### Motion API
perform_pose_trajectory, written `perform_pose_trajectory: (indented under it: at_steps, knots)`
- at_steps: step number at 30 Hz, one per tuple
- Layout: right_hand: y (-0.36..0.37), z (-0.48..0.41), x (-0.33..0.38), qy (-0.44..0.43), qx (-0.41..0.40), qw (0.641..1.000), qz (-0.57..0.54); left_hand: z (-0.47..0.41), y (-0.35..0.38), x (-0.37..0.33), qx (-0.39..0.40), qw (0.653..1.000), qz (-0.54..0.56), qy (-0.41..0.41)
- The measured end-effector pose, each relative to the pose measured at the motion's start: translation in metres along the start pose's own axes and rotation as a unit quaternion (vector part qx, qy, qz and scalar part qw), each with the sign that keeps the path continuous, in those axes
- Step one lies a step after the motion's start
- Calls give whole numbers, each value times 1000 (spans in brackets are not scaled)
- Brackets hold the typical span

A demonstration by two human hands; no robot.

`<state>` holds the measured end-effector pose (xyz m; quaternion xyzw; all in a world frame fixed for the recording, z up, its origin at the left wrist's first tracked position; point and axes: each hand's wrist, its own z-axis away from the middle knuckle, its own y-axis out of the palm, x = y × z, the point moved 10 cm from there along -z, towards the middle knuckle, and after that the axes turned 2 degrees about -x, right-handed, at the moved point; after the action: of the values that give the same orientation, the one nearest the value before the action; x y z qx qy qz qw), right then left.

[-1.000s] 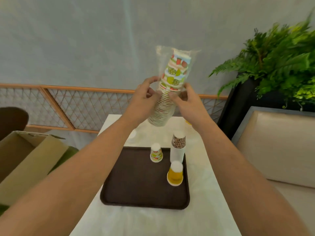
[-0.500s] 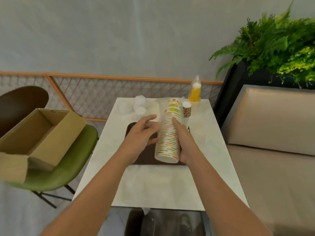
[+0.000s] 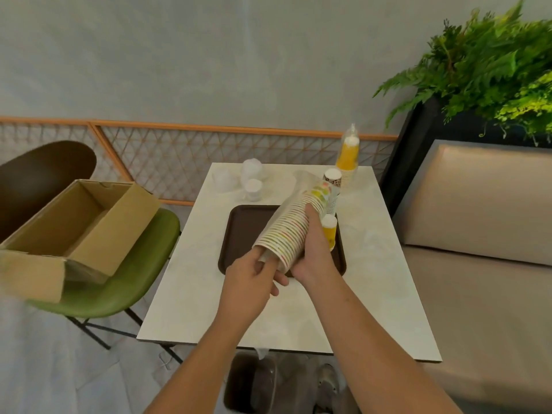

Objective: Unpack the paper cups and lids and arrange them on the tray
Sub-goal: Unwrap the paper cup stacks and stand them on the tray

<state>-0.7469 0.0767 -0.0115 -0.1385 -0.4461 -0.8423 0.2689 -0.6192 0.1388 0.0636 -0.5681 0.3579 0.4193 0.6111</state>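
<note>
The right hand (image 3: 313,246) is wrapped around the side of a stack of cups (image 3: 294,227). The left hand (image 3: 252,279) curls its fingers on the rim at the stack's near end, where some clear wrapper (image 3: 300,179) also bunches. The stack is held tilted in the air over the brown tray (image 3: 248,231). Its long axis runs from the open mouths nearest the person up to the far right. The striped, fruit-coloured print is too blurred to read. On the tray's right side stand an upturned yellow cup (image 3: 329,233) and a taller patterned cup stack (image 3: 332,182). Bagged lids (image 3: 252,182) and a bagged orange stack (image 3: 347,156) sit further back on the table (image 3: 194,294). An open cardboard box (image 3: 74,222) rests on a green chair (image 3: 134,279).
</note>
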Motion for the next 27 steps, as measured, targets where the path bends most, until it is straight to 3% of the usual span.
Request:
perform_pose_trajectory:
  at_steps: [4,10,13,20,27]
  knots:
    - [11,-10,9,-38,-1,999,25,-20,5,-6,-22,998,-42,-43]
    - [18,-20,42,-73,22,997,-16,-44,6,-30,-56,996,-67,29]
    - [14,-21,73,-105,5,994,-22,-46,1,-37,-63,997,4,33]
    - [2,-22,141,-164,-9,986,-40,-55,-70,-28,-171,978,99,60]
    - [-7,-10,140,-152,15,979,-134,-84,-114,18,-274,906,313,-81]
